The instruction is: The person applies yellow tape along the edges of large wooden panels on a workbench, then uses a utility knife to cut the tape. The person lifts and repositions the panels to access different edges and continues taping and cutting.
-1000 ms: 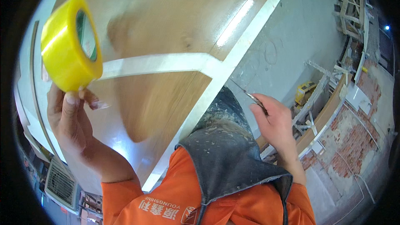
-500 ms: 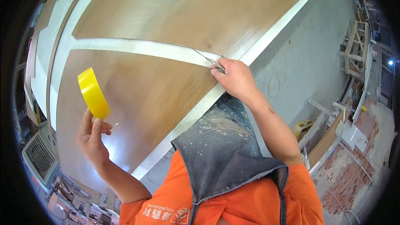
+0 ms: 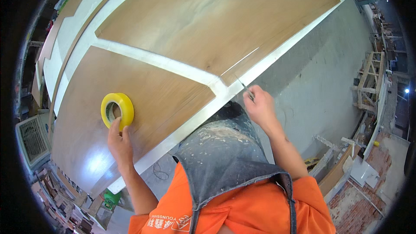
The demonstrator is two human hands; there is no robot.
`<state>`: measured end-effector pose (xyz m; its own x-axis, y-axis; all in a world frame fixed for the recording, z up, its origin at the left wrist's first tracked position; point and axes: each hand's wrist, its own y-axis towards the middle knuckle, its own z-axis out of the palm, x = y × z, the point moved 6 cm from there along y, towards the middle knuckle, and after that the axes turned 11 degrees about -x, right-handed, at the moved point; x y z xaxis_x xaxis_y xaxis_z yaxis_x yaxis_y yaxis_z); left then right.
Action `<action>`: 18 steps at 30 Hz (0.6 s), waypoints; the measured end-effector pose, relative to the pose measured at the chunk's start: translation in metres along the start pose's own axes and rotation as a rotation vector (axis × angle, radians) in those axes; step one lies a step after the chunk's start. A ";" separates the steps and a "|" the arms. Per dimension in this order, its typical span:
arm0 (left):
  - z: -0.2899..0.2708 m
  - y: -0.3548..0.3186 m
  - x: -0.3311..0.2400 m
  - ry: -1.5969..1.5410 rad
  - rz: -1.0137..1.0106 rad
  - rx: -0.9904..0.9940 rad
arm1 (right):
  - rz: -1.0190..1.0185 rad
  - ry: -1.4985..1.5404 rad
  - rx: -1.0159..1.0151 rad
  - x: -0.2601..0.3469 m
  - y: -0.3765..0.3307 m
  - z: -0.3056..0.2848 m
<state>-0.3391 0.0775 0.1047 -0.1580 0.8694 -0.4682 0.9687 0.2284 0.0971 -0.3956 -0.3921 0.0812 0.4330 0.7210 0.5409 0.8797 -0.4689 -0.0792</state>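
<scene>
My left hand [image 3: 120,145] is closed on a roll of yellow tape [image 3: 126,108], its thumb and fingers at the roll's lower rim, over the nearer brown wood panel [image 3: 151,82]. My right hand [image 3: 261,106] grips a slim, pointed metal tool [image 3: 247,91] like a craft knife; its exact kind is too small to tell. The tip points toward the near edge of the farther brown panel [image 3: 216,21]; whether it touches cannot be seen. A thin bright line [image 3: 240,60] runs along that panel near this edge. Both panels lie on a white board [image 3: 162,63], which shows between them.
A curved wooden strip [image 3: 80,34] lies on the board at the left. A grey slatted unit [image 3: 34,142] stands beyond it. Wooden frames [image 3: 369,80] stand on the right across the grey floor [image 3: 320,73]. My dark apron [image 3: 225,156] is close to the board's edge.
My right hand has moved right and toward me, from the gap between the panels to the board's edge. My left hand has moved right and turned the tape roll so its hole shows.
</scene>
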 end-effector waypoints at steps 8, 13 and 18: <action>0.002 0.029 0.010 0.277 0.033 -0.054 | 0.221 0.046 -0.008 -0.079 -0.051 -0.023; 0.028 0.013 -0.006 0.326 -0.012 -0.084 | 0.311 0.211 0.028 -0.170 -0.057 -0.020; 0.044 0.010 0.002 0.379 -0.022 -0.154 | 0.276 0.261 0.038 -0.199 -0.051 -0.029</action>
<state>-0.3212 0.0624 0.0664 -0.2656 0.9569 -0.1174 0.9288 0.2866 0.2347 -0.5326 -0.5267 0.0022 0.5946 0.4135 0.6895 0.7454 -0.6049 -0.2801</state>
